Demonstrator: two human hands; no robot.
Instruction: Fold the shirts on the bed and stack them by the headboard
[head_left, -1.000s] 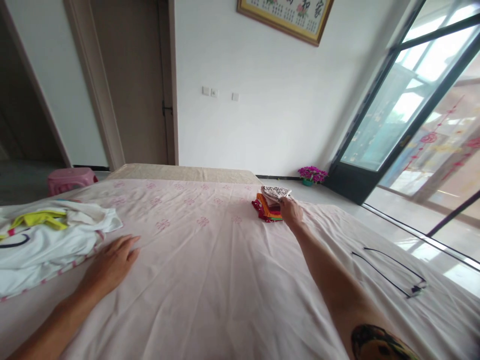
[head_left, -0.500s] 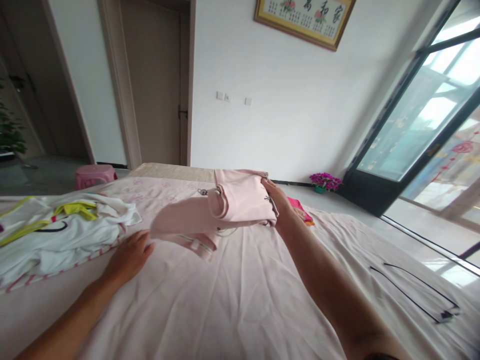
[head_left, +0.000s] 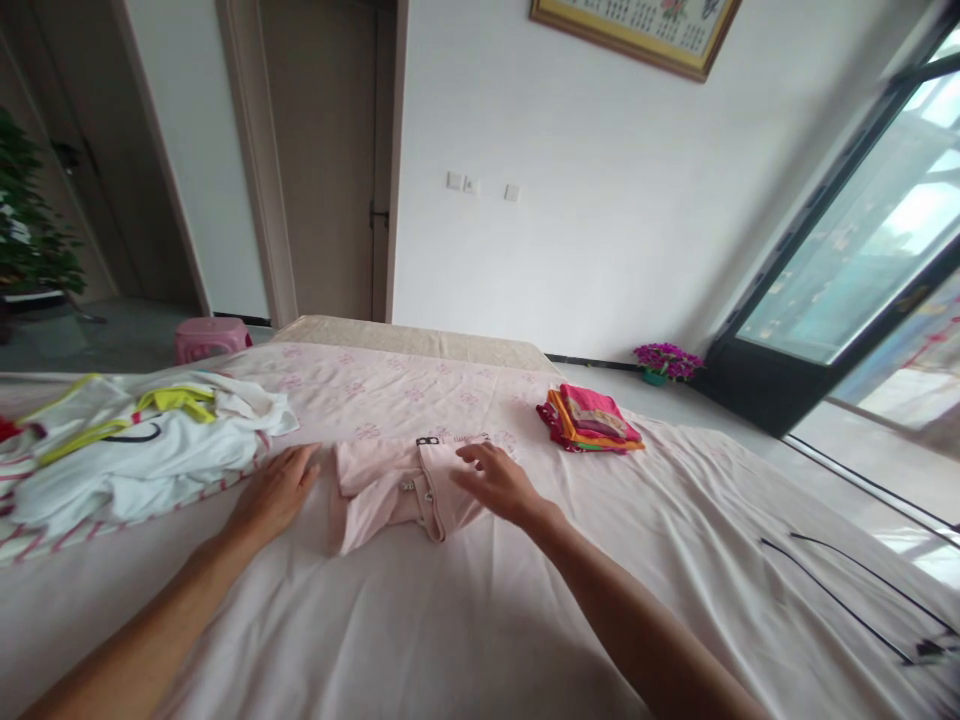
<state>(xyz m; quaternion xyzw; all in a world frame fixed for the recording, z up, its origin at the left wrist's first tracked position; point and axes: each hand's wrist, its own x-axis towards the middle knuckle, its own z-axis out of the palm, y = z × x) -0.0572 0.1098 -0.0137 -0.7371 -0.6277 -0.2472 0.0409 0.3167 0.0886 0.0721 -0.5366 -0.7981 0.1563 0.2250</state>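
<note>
A pale pink garment (head_left: 390,495) lies folded on the bed sheet (head_left: 420,630), its dark zipper or trim and metal fittings showing near the middle. It looks like trousers, though the folds hide its full shape. Over the garment's right end is my right hand (head_left: 502,485), fingers apart and bent a little; whether the fingertips touch the cloth is unclear. My left hand (head_left: 277,492) rests on the sheet just left of the garment, fingers stretched forward and nothing in it. Beyond it sits a loose heap of white and yellow clothes (head_left: 150,450).
A folded red and orange stack of cloth (head_left: 596,415) lies right of the garment. Eyeglasses (head_left: 855,600) lie on the sheet at the right. Past the bed are a pink stool (head_left: 212,340), a potted purple flower (head_left: 667,362) and a glass door (head_left: 847,260).
The pink garment has come down from my right hand onto the sheet, and that hand has let go. The red and orange stack, mostly covered before, now shows.
</note>
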